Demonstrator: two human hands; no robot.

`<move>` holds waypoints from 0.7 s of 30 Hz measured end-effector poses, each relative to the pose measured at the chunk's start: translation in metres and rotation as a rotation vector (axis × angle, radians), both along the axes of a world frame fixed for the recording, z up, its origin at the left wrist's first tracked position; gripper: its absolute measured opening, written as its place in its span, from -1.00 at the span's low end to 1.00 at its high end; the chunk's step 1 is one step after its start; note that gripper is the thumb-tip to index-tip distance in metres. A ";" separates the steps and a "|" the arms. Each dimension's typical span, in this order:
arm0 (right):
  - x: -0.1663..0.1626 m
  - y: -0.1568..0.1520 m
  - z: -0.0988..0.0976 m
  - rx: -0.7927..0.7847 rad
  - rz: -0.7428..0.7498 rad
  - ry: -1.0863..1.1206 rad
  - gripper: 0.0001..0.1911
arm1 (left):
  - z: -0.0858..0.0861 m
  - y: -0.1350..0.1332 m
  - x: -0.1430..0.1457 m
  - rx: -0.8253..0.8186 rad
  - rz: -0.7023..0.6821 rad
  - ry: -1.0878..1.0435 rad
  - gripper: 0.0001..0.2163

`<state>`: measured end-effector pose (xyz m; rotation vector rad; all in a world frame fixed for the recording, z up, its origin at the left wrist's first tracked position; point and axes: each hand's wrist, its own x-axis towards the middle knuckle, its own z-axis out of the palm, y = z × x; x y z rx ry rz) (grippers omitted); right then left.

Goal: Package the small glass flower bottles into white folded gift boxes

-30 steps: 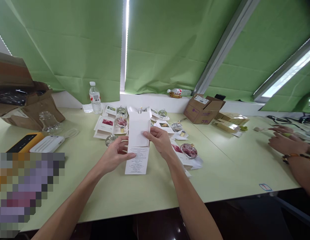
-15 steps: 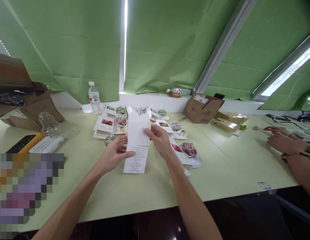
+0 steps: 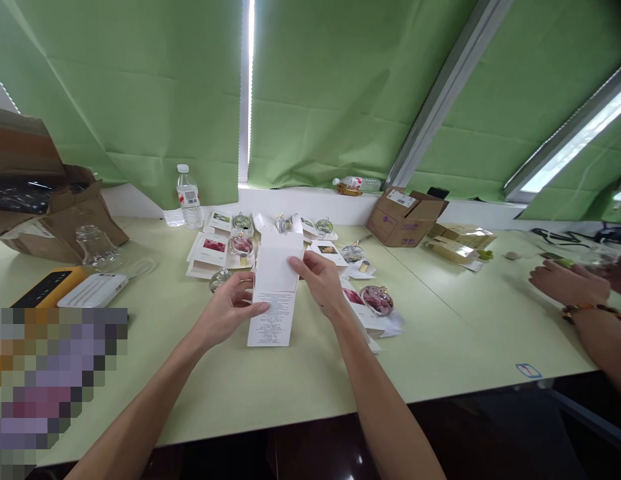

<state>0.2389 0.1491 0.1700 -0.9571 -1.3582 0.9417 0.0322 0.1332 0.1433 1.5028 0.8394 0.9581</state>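
Slightly lower now, the top edge of the white printed carton [image 3: 275,270] has dipped, which suggests a small tilt mid-handling; left hand [image 3: 233,307] has its thumb on the text panel and bent fingers spread at the carton's left edge, right hand [image 3: 317,283] pinches its right edge, fingertips hidden behind. Carton is smooth, thin, matte card, a long rectangle above the pale tabletop [image 3: 250,400]; right of it, round glossy pink-filled bottle [image 3: 377,301], farther behind-left, ribbed clear plastic water bottle [image 3: 189,200].
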 end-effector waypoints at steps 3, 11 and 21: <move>0.000 -0.001 0.001 -0.004 0.002 0.030 -0.58 | 0.000 0.000 0.000 0.005 0.004 0.010 -0.52; 0.000 0.000 0.000 0.012 0.006 0.066 -0.60 | 0.000 0.000 0.000 0.008 0.006 0.033 -0.52; 0.000 -0.002 0.000 0.033 0.014 0.037 -0.67 | -0.001 0.000 -0.001 0.007 0.010 0.039 -0.51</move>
